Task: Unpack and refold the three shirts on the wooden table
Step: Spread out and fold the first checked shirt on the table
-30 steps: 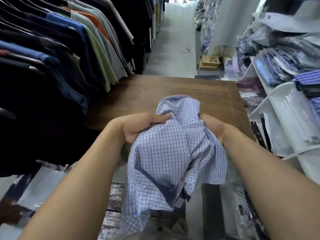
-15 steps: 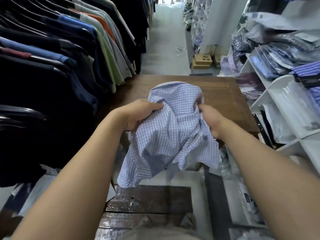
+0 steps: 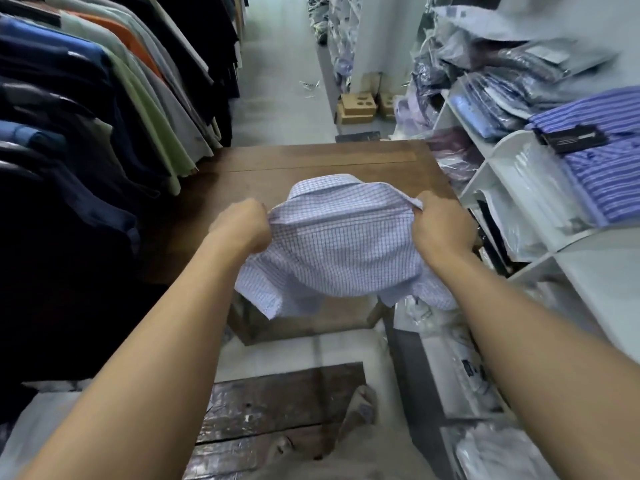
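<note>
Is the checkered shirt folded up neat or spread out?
Spread out, not folded. The left hand and right hand grip the checkered shirt at its sides, holding it wide over the wooden table.

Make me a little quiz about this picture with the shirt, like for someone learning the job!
1. Which hands grip the checked shirt? A left only, B right only, C both.
2. True or false: the shirt is folded into a neat square.
3. Fill in: the blue striped shirts lie on a white ____.

Key: 1 C, left hand and right hand. 2 False, it hangs spread between them. 3 shelf.
</note>
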### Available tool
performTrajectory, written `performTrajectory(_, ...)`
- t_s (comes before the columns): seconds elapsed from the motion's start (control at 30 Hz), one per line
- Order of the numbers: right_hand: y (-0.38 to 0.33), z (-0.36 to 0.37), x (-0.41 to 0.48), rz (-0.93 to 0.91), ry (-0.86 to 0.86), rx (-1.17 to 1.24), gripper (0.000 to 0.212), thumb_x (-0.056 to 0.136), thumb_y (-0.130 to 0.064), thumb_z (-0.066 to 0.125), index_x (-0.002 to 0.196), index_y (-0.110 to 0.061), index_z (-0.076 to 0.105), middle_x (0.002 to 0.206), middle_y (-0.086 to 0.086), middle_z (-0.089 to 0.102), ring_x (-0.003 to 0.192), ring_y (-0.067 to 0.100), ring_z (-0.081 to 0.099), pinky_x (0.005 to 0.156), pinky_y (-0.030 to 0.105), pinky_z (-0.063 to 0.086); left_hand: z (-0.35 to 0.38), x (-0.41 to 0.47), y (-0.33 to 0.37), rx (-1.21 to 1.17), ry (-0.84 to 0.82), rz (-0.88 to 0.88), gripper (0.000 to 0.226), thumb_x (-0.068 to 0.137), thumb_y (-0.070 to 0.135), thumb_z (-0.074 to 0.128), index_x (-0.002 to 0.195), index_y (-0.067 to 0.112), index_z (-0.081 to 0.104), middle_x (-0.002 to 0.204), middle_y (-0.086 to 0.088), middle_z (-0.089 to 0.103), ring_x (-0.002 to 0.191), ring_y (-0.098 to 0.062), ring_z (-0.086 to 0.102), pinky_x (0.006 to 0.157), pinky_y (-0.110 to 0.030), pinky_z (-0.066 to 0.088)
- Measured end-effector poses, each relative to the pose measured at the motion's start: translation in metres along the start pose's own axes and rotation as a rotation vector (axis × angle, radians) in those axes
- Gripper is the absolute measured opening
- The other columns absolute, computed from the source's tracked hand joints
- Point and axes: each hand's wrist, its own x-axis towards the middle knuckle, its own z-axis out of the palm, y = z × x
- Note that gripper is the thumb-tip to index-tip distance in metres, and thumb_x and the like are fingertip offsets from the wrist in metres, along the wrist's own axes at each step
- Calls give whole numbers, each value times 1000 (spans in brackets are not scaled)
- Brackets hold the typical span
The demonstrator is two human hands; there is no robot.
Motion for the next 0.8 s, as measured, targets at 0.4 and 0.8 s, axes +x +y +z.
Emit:
performTrajectory(0.4, -32, 29, 147, -103, -78, -169, 13, 95, -24, 60, 103, -22, 70, 109, 7, 72, 122, 31, 44, 93, 41, 34, -33, 87, 41, 71, 261, -277, 32, 82, -3, 55, 106, 16, 63, 110, -13, 67, 109, -37, 61, 99, -47, 36)
performTrajectory(0.8, -48, 83, 213, 180, -410, 268, 26, 92, -14, 47, 116, -14, 60, 129, 22, 57, 105, 45, 61, 85, 53, 58, 1, 157, 42, -25, 11, -536, 36, 91, 9, 57, 127, 8, 63, 129, -18, 60, 117, -37, 60, 94, -42, 52)
